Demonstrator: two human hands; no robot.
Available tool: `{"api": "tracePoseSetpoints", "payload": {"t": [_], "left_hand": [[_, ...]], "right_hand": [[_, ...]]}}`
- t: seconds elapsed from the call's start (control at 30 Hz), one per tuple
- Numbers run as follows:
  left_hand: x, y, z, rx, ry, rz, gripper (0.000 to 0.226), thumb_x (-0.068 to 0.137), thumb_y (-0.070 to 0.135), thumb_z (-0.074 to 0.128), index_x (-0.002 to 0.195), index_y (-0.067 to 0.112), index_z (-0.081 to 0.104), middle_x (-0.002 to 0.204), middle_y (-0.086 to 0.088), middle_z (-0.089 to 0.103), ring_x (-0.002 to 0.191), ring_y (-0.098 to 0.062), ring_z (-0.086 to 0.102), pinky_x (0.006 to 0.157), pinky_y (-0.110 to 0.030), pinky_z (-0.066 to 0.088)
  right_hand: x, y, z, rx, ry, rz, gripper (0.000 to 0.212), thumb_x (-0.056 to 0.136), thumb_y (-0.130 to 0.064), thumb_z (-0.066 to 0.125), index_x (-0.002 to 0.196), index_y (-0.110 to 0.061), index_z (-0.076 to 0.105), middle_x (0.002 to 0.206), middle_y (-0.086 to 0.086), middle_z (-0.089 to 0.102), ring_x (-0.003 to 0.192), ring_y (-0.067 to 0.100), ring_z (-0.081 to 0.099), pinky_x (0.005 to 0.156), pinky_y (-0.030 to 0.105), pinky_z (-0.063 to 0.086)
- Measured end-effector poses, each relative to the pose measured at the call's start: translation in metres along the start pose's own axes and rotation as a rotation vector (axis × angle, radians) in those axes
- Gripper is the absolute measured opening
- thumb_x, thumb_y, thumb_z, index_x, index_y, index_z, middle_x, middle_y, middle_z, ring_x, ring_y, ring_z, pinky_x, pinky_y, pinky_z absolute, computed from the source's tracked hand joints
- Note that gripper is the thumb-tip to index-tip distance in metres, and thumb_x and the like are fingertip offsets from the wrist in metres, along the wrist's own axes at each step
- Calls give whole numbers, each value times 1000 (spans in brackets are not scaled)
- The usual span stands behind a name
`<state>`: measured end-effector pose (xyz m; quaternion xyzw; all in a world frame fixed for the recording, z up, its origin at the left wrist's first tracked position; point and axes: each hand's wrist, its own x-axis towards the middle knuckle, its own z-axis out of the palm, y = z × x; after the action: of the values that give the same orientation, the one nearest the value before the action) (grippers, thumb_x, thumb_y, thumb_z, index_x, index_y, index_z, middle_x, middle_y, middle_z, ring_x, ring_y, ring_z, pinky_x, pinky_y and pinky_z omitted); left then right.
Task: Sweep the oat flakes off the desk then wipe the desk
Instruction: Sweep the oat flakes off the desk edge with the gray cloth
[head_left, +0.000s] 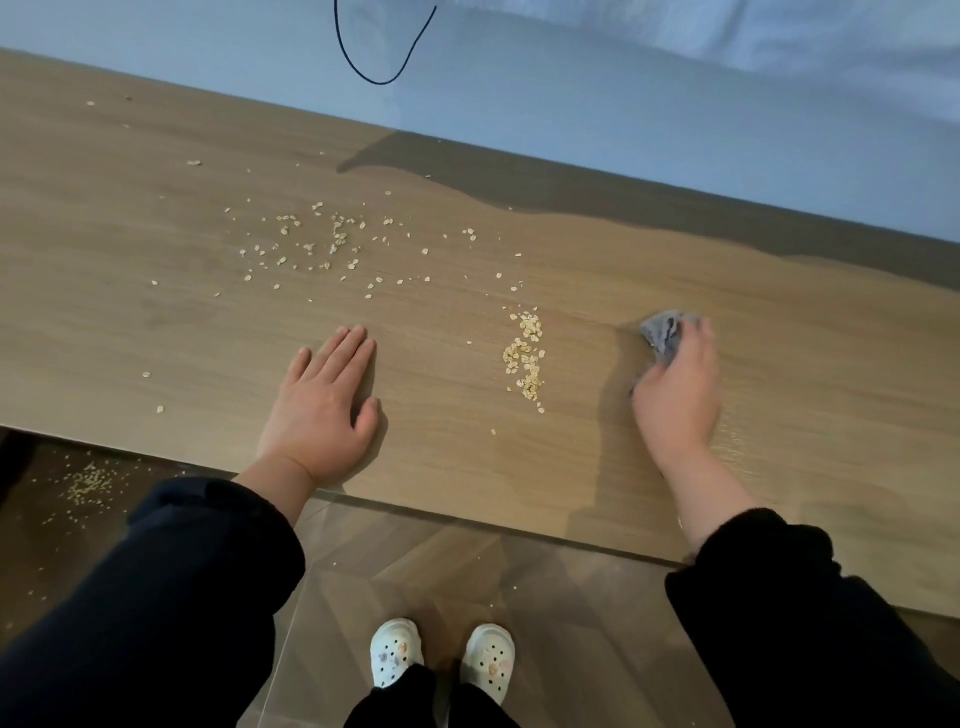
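Note:
Oat flakes lie on the wooden desk (156, 322). A dense line of oat flakes (525, 356) sits between my hands, and a looser scatter of flakes (322, 249) spreads further back and to the left. My left hand (324, 408) rests flat on the desk, fingers straight, near the front edge. My right hand (675, 387) grips a crumpled grey cloth (662, 332) and presses it onto the desk, to the right of the dense line.
The desk's back edge meets a pale blue wall (571, 104), where a black cable (384, 78) hangs. More flakes lie on the floor (88, 483) at the lower left. My feet in white clogs (441, 657) stand on wood flooring below the desk's front edge.

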<state>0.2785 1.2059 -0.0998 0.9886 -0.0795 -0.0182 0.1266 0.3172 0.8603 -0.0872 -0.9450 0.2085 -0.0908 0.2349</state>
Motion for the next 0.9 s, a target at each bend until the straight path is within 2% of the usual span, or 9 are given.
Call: {"api": "tracePoseSetpoints", "payload": {"t": [0.13,0.33,0.4,0.47,0.57,0.7,0.77,0.83,0.9], "left_hand": [[0,0,0,4,3,-1,73,85,44,23,149,10,32,158,-1,24,147,-15,14,119,-43,10],[0,0,0,6,3,-2,73,85,44,23,150,10,31,159,-1,22,147,-15,12,120,-42,9],[1,0,0,1,2,2,73,85,44,23,149,10,32,158,-1,23,147,-15,13,120,-42,9],[0,-1,0,-1,5,1,73,85,44,25,149,10,32,158,-1,23,147,-15,13,120,-42,9],[0,-1,1,-8,11,6,72,85,43,26,149,11,33,158,-1,24,147,-15,14,119,-42,9],[0,-1,0,-13,10,7,71,86,42,27,149,11,33,158,-1,24,147,-15,13,119,-42,9],[0,-1,1,-8,14,4,71,86,42,27,149,12,33,158,0,23,147,-14,13,119,-41,8],[0,0,1,-11,16,4,71,86,42,28,149,11,34,158,0,23,147,-14,13,119,-41,9],[0,-1,1,-12,17,5,70,86,42,28,149,11,35,158,0,24,147,-15,14,119,-42,9]], "right_hand": [[11,-37,20,-27,-30,-82,60,87,1,51,143,-11,39,157,9,28,145,28,26,118,44,26],[11,-70,35,20,-351,-508,59,92,3,45,147,-17,37,160,0,22,148,16,17,120,33,12],[29,-51,33,71,-308,-477,57,91,3,45,145,-15,39,158,1,28,146,19,25,119,36,19],[54,-37,33,93,-189,-322,56,91,1,47,144,-15,38,154,4,33,141,24,34,117,41,26],[78,-50,40,-3,-108,-226,56,88,-3,51,142,-11,39,149,9,39,135,28,41,111,47,38],[58,-90,44,90,-268,-462,48,90,5,48,134,-14,48,145,2,43,116,12,47,91,18,39],[43,-94,43,87,-397,-598,54,90,8,46,137,-16,47,151,-1,38,127,12,44,100,22,40],[41,-88,40,74,-494,-667,58,90,9,45,141,-17,45,157,-2,29,144,13,28,118,32,25],[50,-82,35,96,-513,-698,57,89,13,44,140,-12,46,156,2,31,144,11,25,120,27,17]]}}
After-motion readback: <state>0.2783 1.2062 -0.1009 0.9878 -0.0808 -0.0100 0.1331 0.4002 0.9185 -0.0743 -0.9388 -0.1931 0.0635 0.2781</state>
